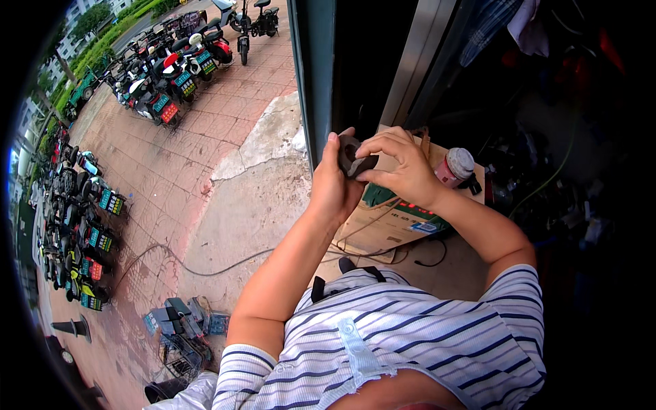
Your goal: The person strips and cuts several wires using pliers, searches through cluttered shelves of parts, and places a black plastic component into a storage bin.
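Both hands are raised together in front of my chest, by the dark door frame. My left hand [333, 183] grips a dark grey, thick ring-shaped thing [348, 152] with a round hole through it; I cannot make out its exact kind. From the other side, my right hand [404, 164] pinches a dark edge of the same thing between thumb and bent fingers. Beyond and below the hands is a cardboard box [374, 228] with green and red print. A lidded jar [456, 167] with a pinkish side stands on top, beside my right wrist.
A metal door post [417, 61] rises just past my hands. Along the paving runs a black cable [198, 273]. Lower left sit loose grey parts and a wire basket [183, 355], near a traffic cone [72, 329]. Rows of parked scooters [160, 85] line the left; dark clutter fills the right.
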{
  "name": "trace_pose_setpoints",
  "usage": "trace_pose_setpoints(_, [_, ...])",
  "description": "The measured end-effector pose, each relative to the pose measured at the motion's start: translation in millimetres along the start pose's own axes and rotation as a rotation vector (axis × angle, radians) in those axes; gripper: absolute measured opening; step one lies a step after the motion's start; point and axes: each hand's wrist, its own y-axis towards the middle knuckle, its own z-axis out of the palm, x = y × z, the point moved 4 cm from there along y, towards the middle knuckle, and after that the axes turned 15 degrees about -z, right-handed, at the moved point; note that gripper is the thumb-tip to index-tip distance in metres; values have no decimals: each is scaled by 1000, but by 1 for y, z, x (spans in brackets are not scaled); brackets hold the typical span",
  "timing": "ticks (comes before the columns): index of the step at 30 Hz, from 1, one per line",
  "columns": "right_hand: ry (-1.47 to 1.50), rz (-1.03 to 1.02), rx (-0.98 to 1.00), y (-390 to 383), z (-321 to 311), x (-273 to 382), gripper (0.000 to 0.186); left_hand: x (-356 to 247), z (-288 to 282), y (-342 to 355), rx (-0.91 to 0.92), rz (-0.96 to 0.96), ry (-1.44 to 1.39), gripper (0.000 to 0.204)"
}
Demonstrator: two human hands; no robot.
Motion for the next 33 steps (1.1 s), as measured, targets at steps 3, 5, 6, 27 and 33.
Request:
trace_pose_setpoints(3, [3,-208,-74,-8,1,7,23,-5,-3,0,-34,25,-101,49])
trace_pose_setpoints(5, [-127,-370,-141,-10,-3,16,25,-8,-8,2,-114,42,-185,47])
trace_pose_setpoints(6, [-183,-411,-147,-15,-6,16,26,-11,-12,2,-174,52,-226,46])
trace_pose_setpoints(27, [511,412,-563,16,-27,-106,20,-7,-66,-12,-339,-24,-151,43])
trace_pose_setpoints(33, [158,359,-676,68,-33,-168,21,-3,-73,-20,-359,-35,-94,46])
